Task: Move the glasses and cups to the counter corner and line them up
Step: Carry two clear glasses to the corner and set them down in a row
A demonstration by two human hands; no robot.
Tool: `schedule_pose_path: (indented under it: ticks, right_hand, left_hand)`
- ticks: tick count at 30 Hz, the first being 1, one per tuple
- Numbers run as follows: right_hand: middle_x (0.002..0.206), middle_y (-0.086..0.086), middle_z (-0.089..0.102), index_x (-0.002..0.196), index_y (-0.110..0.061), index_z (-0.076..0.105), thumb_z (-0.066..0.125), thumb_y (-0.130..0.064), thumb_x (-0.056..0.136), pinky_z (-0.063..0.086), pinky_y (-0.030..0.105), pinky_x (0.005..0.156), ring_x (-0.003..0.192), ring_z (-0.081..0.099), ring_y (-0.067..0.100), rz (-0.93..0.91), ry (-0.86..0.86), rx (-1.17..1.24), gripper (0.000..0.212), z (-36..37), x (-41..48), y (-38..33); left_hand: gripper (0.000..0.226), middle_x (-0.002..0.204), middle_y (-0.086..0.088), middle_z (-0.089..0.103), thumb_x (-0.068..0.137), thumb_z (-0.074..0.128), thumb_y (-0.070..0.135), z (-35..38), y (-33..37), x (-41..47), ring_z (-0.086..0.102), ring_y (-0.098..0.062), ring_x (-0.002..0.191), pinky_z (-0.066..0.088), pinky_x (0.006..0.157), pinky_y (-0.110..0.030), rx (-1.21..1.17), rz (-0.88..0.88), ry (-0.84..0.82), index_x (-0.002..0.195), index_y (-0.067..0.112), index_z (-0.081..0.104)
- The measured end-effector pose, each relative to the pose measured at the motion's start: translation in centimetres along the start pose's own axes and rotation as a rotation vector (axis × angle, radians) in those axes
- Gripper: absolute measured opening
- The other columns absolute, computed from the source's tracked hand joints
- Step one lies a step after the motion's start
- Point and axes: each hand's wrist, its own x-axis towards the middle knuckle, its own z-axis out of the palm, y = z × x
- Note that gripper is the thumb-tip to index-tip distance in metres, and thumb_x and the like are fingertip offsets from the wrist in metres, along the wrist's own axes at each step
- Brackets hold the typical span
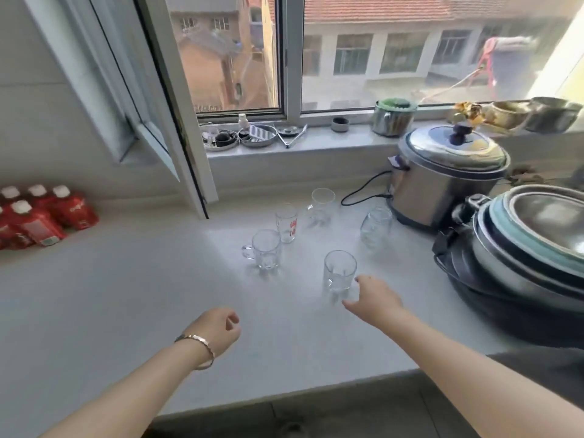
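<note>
Standing just beside the right grip point(374, 295) is a mug point(339, 273).

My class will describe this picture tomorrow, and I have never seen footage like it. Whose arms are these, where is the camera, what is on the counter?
No machine here: a person wears one camera on the head, so the picture looks down at their own bare arms. On the white counter stand five clear vessels: a handled mug, a tall glass with red print, a second mug behind, a rounded jar and the nearest glass. The right hand reaches, open, for the nearest glass; no firm grip shows. The left hand, wearing a bracelet, is loosely curled and holds nothing. A cooker and stacked pans stand right, red bottles left.
</note>
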Motion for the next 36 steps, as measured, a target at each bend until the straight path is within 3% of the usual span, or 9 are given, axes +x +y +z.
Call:
schedule_pose_path:
  ticks: [5, 8, 12, 15, 18, 22, 26, 30, 36]
  right_hand:
    - [0.144, 0.008, 0.026, 0.147, -0.021, 0.011, 0.063, -0.049, 0.078, 0.041, 0.038, 0.100, 0.127, 0.041, 0.032, 0.093, -0.041, 0.140, 0.091, 0.3, 6.8, -3.3]
    - [0.146, 0.009, 0.023, 0.149, -0.025, 0.000, 0.063, -0.048, 0.078, 0.042, 0.036, 0.098, 0.127, 0.042, 0.032, 0.140, -0.104, 0.092, 0.097, 0.6, 9.6, -3.8]
    - [0.138, 0.007, 0.033, 0.147, -0.027, 0.009, 0.064, -0.047, 0.078, 0.045, 0.033, 0.091, 0.121, 0.051, 0.028, 0.126, -0.175, 0.138, 0.091, 0.8, 11.3, -2.1]
    - [0.131, 0.001, 0.041, 0.143, -0.032, 0.021, 0.069, -0.044, 0.071, 0.046, 0.029, 0.088, 0.116, 0.055, 0.021, 0.056, -0.197, 0.164, 0.087, 0.2, 11.8, -0.7]
    - [0.134, -0.002, 0.045, 0.141, -0.033, 0.026, 0.071, -0.043, 0.067, 0.045, 0.028, 0.092, 0.119, 0.053, 0.017, 0.011, -0.240, 0.163, 0.087, -1.0, 13.4, 2.3]
    - [0.128, -0.001, 0.050, 0.136, -0.036, 0.030, 0.072, -0.045, 0.063, 0.046, 0.028, 0.091, 0.120, 0.053, 0.015, -0.006, -0.227, 0.228, 0.085, -1.0, 13.4, 2.7]
    - [0.127, -0.002, 0.051, 0.135, -0.038, 0.032, 0.073, -0.045, 0.063, 0.046, 0.029, 0.092, 0.118, 0.053, 0.016, -0.078, -0.224, 0.235, 0.083, -2.3, 14.8, 4.7]
    - [0.128, -0.001, 0.049, 0.137, -0.038, 0.030, 0.073, -0.042, 0.065, 0.046, 0.031, 0.093, 0.117, 0.053, 0.018, -0.169, -0.265, 0.204, 0.084, -3.2, 16.2, 6.0]
    - [0.129, -0.002, 0.051, 0.136, -0.036, 0.032, 0.074, -0.040, 0.065, 0.046, 0.029, 0.091, 0.121, 0.051, 0.015, -0.351, -0.310, 0.140, 0.084, -3.7, 17.2, 5.8]
  left_hand:
    - [0.032, 0.098, 0.003, 0.058, 0.089, 0.049, 0.025, -1.9, 1.2, 7.8, 0.058, -0.018, 0.092, 0.046, 0.087, -0.025, 0.011, -0.027, -0.062, 0.119, 0.017, 0.057]
    - [0.046, 0.135, -0.002, 0.049, 0.088, 0.051, 0.026, -3.2, 1.8, 12.1, 0.054, -0.020, 0.118, 0.044, 0.098, -0.028, 0.105, -0.004, -0.056, 0.133, 0.020, 0.043]
    - [0.086, 0.155, -0.002, 0.017, 0.078, 0.066, 0.029, -4.6, 4.2, 17.1, 0.030, -0.021, 0.140, 0.034, 0.111, -0.033, 0.181, 0.120, 0.030, 0.147, 0.020, 0.015]
    - [0.104, 0.159, 0.001, 0.000, 0.071, 0.072, 0.031, -4.6, 6.6, 19.8, 0.017, -0.021, 0.145, 0.028, 0.115, -0.036, 0.316, 0.168, -0.064, 0.148, 0.031, 0.002]
    - [0.104, 0.158, 0.001, 0.006, 0.071, 0.074, 0.034, -2.7, 8.9, 21.8, 0.030, -0.025, 0.140, 0.034, 0.111, -0.037, 0.349, 0.106, -0.150, 0.147, 0.037, 0.004]
    - [0.088, 0.149, 0.000, 0.018, 0.070, 0.073, 0.036, -2.9, 8.0, 21.6, 0.047, -0.027, 0.123, 0.050, 0.093, -0.037, 0.308, 0.059, -0.104, 0.140, 0.044, 0.021]
    - [0.085, 0.152, -0.002, 0.007, 0.071, 0.069, 0.041, -0.9, 9.7, 19.8, 0.061, -0.028, 0.109, 0.051, 0.088, -0.033, 0.209, -0.085, -0.102, 0.139, 0.044, 0.019]
    - [0.085, 0.139, 0.003, 0.030, 0.068, 0.072, 0.036, 1.9, 10.9, 17.2, 0.059, -0.024, 0.094, 0.048, 0.080, -0.028, -0.009, -0.181, -0.027, 0.138, 0.041, 0.024]
    - [0.083, 0.130, 0.002, 0.046, 0.064, 0.076, 0.038, 5.1, 13.7, 12.8, 0.060, -0.023, 0.107, 0.051, 0.085, -0.031, -0.237, -0.342, 0.188, 0.135, 0.038, 0.033]
